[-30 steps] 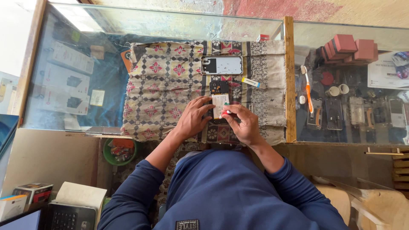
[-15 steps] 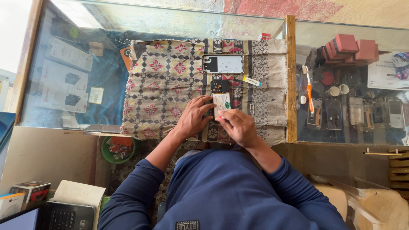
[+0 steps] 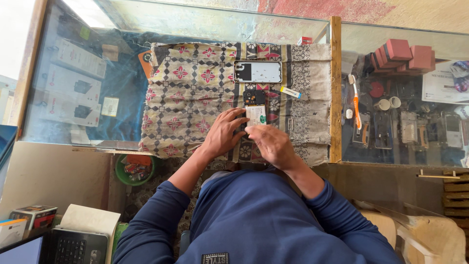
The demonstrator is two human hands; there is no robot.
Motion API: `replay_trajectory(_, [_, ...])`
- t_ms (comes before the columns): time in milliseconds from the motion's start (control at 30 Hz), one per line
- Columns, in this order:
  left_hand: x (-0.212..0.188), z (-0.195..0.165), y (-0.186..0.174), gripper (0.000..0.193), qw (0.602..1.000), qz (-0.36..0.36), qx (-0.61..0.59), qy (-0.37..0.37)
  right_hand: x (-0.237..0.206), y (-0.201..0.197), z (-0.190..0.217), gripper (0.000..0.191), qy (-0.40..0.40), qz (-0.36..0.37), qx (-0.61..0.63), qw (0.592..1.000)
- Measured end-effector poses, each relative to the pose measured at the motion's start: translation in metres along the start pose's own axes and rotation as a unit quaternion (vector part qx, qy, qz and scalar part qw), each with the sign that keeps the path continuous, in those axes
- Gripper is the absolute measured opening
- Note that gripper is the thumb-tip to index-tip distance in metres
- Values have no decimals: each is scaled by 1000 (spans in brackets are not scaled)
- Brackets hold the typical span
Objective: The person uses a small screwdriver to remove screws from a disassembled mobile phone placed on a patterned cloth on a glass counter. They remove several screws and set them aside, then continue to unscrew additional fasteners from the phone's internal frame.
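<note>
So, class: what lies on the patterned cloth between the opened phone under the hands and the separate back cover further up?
In the head view, only bare patterned cloth separates the opened phone from the back cover; a small white tube lies off to the right.

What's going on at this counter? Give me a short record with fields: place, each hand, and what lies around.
Place: glass counter spread with a patterned cloth
Left hand: fingers resting on the opened phone, at its left side
Right hand: at the opened phone's lower end; grip hidden
Beyond the hands: phone back cover lying flat, small white tube beside it
Right pane: orange-and-white toothbrush
</note>
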State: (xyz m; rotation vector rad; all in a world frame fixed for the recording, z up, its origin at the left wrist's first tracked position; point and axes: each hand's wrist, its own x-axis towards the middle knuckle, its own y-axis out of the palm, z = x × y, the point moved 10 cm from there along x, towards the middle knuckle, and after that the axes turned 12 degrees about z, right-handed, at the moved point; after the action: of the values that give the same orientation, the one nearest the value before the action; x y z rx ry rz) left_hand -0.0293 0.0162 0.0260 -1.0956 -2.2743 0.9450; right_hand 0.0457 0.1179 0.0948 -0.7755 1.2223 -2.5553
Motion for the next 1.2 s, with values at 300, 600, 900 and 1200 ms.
replay_trajectory(300, [-1, 0, -1, 41, 1000, -14, 0, 7, 3, 7, -25, 33, 31, -7, 229, 973])
replay_trajectory(600, [0, -1, -2, 40, 1000, -16, -9, 5, 3, 3, -23, 29, 8, 14, 196, 980])
replay_trajectory(900, [-6, -6, -6, 28, 999, -38, -20, 21, 7, -6, -20, 32, 67, -35, 101, 992])
replay_trajectory(1200, [-7, 5, 18, 16, 989, 11, -142, 49, 7, 4, -16, 34, 9, 40, 144, 989])
